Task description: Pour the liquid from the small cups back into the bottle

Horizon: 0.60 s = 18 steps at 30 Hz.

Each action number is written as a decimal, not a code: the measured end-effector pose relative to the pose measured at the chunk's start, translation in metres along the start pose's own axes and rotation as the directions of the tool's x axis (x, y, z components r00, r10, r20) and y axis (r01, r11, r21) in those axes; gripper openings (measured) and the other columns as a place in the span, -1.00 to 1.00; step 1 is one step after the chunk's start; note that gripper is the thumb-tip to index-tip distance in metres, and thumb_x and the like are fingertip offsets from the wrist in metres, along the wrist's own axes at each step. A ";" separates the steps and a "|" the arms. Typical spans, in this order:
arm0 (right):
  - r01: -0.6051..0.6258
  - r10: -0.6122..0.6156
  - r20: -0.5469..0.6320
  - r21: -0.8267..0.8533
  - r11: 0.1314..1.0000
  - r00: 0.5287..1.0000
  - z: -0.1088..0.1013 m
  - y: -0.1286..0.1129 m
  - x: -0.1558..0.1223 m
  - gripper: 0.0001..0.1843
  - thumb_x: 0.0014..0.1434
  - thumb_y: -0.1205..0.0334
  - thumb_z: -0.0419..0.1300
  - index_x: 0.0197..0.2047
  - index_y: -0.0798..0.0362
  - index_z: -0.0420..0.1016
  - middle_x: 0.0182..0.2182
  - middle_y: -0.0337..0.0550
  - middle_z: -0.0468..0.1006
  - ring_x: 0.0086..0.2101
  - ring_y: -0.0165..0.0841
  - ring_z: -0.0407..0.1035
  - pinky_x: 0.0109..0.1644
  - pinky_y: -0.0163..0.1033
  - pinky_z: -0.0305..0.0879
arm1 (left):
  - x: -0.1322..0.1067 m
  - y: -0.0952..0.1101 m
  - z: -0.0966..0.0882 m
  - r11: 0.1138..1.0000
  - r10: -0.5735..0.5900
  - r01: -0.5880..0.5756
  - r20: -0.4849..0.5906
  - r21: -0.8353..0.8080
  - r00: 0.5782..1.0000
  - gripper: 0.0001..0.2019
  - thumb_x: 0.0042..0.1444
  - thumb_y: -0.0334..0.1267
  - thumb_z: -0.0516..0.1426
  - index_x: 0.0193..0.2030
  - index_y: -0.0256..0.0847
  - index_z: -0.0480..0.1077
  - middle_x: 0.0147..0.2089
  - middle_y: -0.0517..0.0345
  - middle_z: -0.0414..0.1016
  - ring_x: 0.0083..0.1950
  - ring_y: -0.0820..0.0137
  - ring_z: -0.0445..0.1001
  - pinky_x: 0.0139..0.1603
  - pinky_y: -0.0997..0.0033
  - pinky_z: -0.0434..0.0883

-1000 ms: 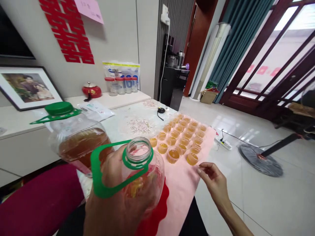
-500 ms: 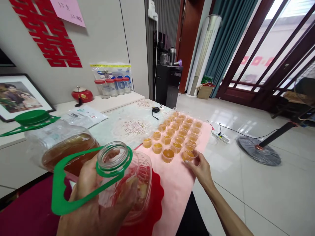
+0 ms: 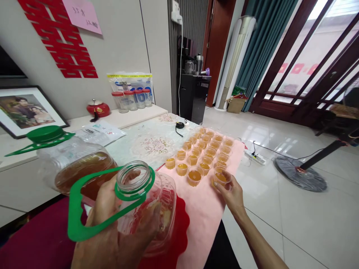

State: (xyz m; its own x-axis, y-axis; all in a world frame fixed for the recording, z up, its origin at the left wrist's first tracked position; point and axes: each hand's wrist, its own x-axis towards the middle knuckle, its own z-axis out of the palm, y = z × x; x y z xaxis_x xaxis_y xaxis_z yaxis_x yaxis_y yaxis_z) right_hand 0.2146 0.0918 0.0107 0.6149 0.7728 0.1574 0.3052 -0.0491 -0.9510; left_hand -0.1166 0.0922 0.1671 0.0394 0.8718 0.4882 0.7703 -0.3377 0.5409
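My left hand is wrapped round a clear plastic jug with an open neck and a green carrying handle. The jug stands above a red scalloped mat, and its contents are hard to make out. At the front right of the cup rows, my right hand grips the rim and side of a small clear cup of amber liquid. Beside it sits another filled cup, one of several in rows on a pink cloth.
A larger jug of brown liquid with a green cap stands at left. A tape measure lies on the floral tablecloth. Red-lidded jars and a framed photo stand behind. A fan base is on the floor.
The whole view has shifted slightly, with the scene moving a little to the right. Both hands keep their grips on the jug and the cup.
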 end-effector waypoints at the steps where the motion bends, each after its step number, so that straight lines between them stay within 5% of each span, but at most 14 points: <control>1: 0.006 -0.006 0.009 0.010 1.000 1.000 -0.003 -0.006 -0.002 -0.19 -0.01 -0.18 0.47 0.21 0.07 0.48 0.22 0.17 0.56 0.24 0.07 0.43 0.35 0.25 0.36 | 0.000 -0.001 0.000 1.000 -0.029 0.029 0.016 0.012 0.999 -0.50 0.20 0.25 0.17 0.18 0.13 0.27 0.04 0.10 0.58 0.08 -0.07 0.62 0.06 -0.24 0.59; 6: 0.043 -0.054 0.136 0.078 0.996 0.989 -0.011 -0.043 -0.014 -0.25 0.02 -0.15 0.48 0.21 -0.01 0.50 0.25 0.09 0.53 0.27 0.04 0.41 0.29 0.19 0.45 | 0.000 0.004 0.002 0.996 -0.090 0.090 0.020 -0.002 0.996 -0.42 0.16 0.28 0.15 0.21 0.03 0.31 0.07 -0.03 0.51 0.12 -0.13 0.53 0.05 -0.26 0.56; 11: 0.093 -0.128 0.291 0.131 0.987 0.948 -0.008 -0.085 -0.013 -0.26 0.00 -0.13 0.52 0.21 -0.08 0.53 0.25 0.04 0.54 0.26 0.04 0.43 0.26 0.18 0.49 | 0.000 0.018 0.005 0.992 -0.038 0.038 0.002 -0.120 0.999 -0.53 0.21 0.05 0.16 0.23 0.08 0.27 0.08 0.03 0.52 0.03 0.04 0.57 -0.07 -0.04 0.62; 18: 0.428 -0.446 0.442 0.146 0.892 0.778 0.011 -0.175 0.003 -0.42 0.09 -0.05 0.50 0.16 -0.16 0.57 0.16 -0.09 0.63 0.14 -0.04 0.54 0.19 0.07 0.58 | 0.003 0.030 0.008 0.971 -0.127 0.112 -0.058 -0.212 0.990 -0.64 0.07 -0.12 0.20 0.03 -0.01 0.39 -0.02 0.10 0.60 -0.07 0.08 0.60 -0.05 -0.11 0.58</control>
State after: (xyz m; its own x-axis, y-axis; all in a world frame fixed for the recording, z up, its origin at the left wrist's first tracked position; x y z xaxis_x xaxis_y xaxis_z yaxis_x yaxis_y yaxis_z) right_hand 0.1551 0.1095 0.1748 0.0208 0.9032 0.4287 0.4290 0.3793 -0.8198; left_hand -0.0880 0.0873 0.1792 -0.0956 0.8854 0.4549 0.6171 -0.3059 0.7250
